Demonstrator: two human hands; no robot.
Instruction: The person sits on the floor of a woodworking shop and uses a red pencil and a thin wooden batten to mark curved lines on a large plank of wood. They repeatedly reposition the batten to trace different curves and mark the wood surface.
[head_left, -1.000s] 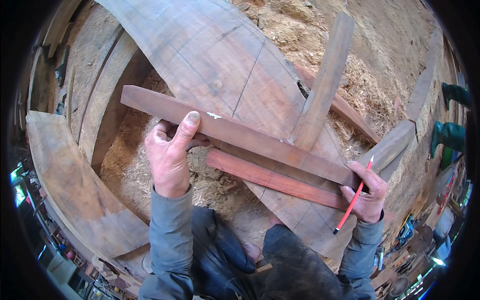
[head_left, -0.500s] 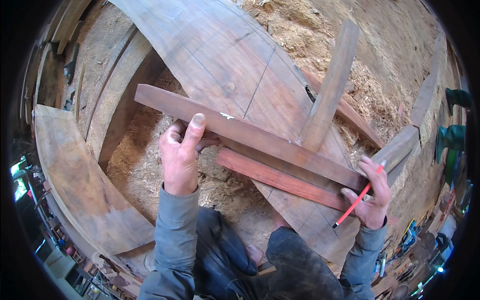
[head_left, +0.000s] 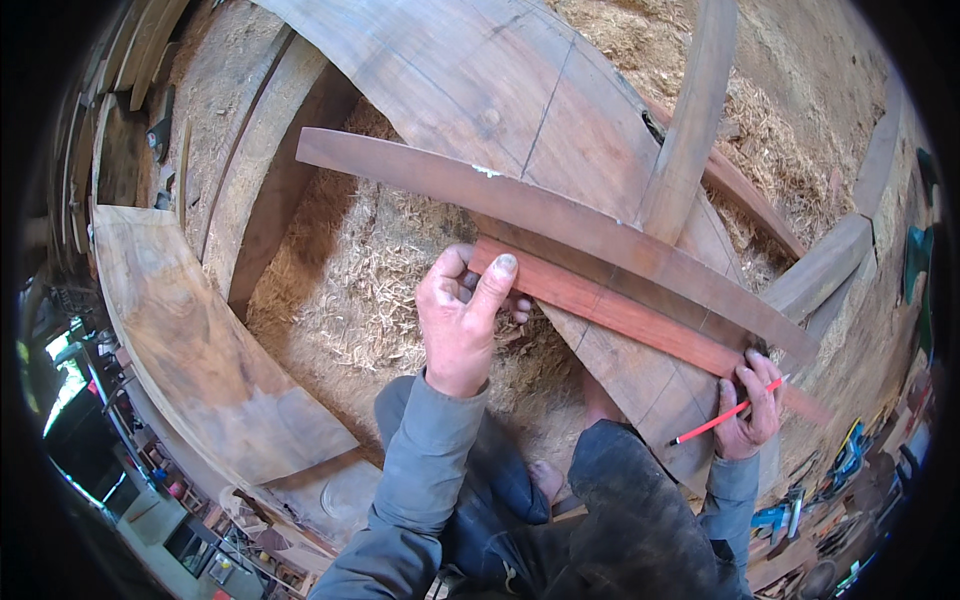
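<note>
My left hand [head_left: 458,325] is closed on the left end of a reddish wood strip [head_left: 610,307], thumb on top and fingers curled underneath. At the strip's right end my right hand [head_left: 748,412] is closed, its fingers against the wood. A red pencil [head_left: 712,424] with a dark end also sits in that hand, pointing lower left. Just beyond the strip lies a longer brown wooden bar [head_left: 570,218], untouched by my left hand. Both pieces cross a broad plank [head_left: 480,120] marked with dark lines.
An upright-looking timber [head_left: 692,130] meets the bar on its far side. A wide curved board [head_left: 200,350] lies at the left beside a thick beam [head_left: 270,170]. Wood shavings [head_left: 385,300] cover the ground. Blue tools [head_left: 850,460] lie at the right.
My left hand has let go of the brown bar and taken hold of the red strip's left end. My right hand has shifted down off the bar. The view has moved slightly.
</note>
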